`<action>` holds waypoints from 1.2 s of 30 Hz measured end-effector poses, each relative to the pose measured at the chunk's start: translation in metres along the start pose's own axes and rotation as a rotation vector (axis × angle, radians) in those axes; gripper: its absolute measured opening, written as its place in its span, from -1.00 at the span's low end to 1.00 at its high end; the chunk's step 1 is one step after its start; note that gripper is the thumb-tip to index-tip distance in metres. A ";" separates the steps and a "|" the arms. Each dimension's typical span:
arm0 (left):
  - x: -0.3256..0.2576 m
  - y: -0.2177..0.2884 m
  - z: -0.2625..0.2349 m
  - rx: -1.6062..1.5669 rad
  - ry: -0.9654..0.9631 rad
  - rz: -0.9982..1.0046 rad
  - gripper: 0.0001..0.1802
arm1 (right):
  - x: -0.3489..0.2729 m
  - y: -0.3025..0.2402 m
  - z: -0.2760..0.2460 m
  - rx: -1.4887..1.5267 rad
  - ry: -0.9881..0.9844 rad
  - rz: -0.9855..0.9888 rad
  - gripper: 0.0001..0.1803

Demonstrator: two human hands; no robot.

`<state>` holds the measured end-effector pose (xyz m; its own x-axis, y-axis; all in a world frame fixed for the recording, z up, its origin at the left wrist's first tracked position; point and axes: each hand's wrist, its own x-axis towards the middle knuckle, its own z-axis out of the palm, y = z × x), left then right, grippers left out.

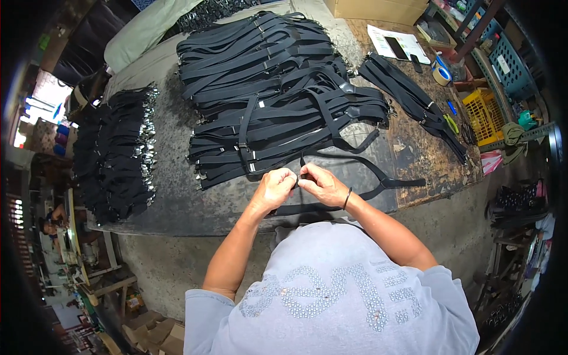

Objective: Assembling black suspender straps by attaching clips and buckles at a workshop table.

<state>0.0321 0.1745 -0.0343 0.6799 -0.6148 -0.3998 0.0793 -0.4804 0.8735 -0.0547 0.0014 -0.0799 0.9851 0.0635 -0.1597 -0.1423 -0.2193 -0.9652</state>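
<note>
- Left grip and right grip meet at centre, both pinching one black strap that trails toward 3 o'clock.
- A big heap of black suspenders lies at 12 o'clock on the tabletop.
- Clip-ended strap pieces sit stacked at 9 o'clock.
- A yellow crate stands at 2 o'clock.

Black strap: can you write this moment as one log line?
left hand: pinching black strap | right hand: pinching same strap | strap pile: behind
</note>
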 end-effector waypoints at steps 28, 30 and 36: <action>0.005 0.001 0.033 -0.088 0.057 -0.017 -0.70 | -0.020 -0.003 -0.014 0.058 0.364 -0.001 -0.78; 0.006 0.002 0.033 -0.061 0.066 -0.001 -0.70 | -0.021 -0.005 -0.016 0.029 0.332 0.037 -0.76; 0.003 0.009 0.033 0.009 0.085 0.056 -0.68 | -0.021 -0.011 -0.017 -0.310 0.365 -0.287 -0.74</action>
<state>0.0112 0.1479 -0.0368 0.7426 -0.5855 -0.3250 0.0329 -0.4529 0.8910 -0.0721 -0.0140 -0.0628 0.9575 -0.1664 0.2356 0.1171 -0.5222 -0.8447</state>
